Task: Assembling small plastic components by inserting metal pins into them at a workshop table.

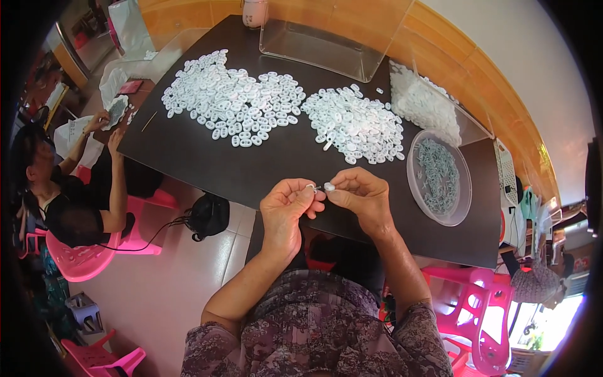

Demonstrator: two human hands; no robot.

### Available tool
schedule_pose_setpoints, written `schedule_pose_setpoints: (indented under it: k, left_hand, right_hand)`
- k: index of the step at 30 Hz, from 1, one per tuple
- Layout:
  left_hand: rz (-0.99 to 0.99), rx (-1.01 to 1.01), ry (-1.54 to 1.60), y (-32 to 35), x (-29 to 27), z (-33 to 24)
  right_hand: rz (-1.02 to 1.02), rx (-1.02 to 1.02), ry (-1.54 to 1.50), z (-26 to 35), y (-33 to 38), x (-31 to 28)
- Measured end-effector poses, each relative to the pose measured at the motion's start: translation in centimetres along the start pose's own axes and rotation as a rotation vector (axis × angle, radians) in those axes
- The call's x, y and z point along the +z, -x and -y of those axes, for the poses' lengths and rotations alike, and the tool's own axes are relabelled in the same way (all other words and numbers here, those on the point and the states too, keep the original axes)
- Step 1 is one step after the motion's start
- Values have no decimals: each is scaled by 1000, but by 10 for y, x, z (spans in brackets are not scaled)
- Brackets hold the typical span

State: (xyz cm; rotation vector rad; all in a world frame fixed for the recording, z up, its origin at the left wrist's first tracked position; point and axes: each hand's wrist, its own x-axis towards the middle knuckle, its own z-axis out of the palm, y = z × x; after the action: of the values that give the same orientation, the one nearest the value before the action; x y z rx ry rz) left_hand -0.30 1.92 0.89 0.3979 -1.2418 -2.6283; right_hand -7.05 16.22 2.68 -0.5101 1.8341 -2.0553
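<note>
My left hand [287,204] is closed in a pinch over the table's front edge, with a small white piece between thumb and forefinger. Opposite it, my right hand [364,196] pinches a small white plastic piece [329,186]. The fingertips nearly meet, and a tiny dark bit shows between the two pieces; whether they are joined I cannot tell. Beyond my hands lie a wide heap of white oval two-holed pieces [229,94] and a second heap of white pieces [358,122]. To the right of my right hand stands a round clear tub [463,200] of small grey-green parts [438,173].
The dark table [188,147] carries a clear plastic box [314,47] at the back and a clear bin of white pieces [427,103]. A thin stick [149,121] lies at its left. On the left another person [78,201] handles small parts. Pink chairs [85,254] stand around.
</note>
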Motion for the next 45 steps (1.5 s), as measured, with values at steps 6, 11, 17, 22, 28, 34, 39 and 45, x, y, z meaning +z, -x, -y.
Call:
schedule_pose_setpoints:
  k: [6,11,17,22,28,34,39,45]
  left_hand:
    - [17,0,7,4,5,3]
    - [3,-1,-20,6,4,2]
    - [18,14,-106,6,3,0]
    - [11,31,-136,8,4,-1]
    - [38,124,-140,9,4,5]
    - [59,138,-119,11,1,9]
    - [50,135,-186,12,1,11]
    - [49,203,-342,10,-2,15]
  right_hand:
    - [-45,-2,-67,-7,7,0]
    - [-110,49,-123,-5,9,1]
    - [-112,54,-127,-2,9,2]
    - [-119,55,-143,-5,8,1]
    - [-127,57,-120,-5,7,2]
    - [-120,35,-105,-3,7,6]
    - [-96,10,-80,-4,8,8]
    - [-64,-14,-59,-3,9,12]
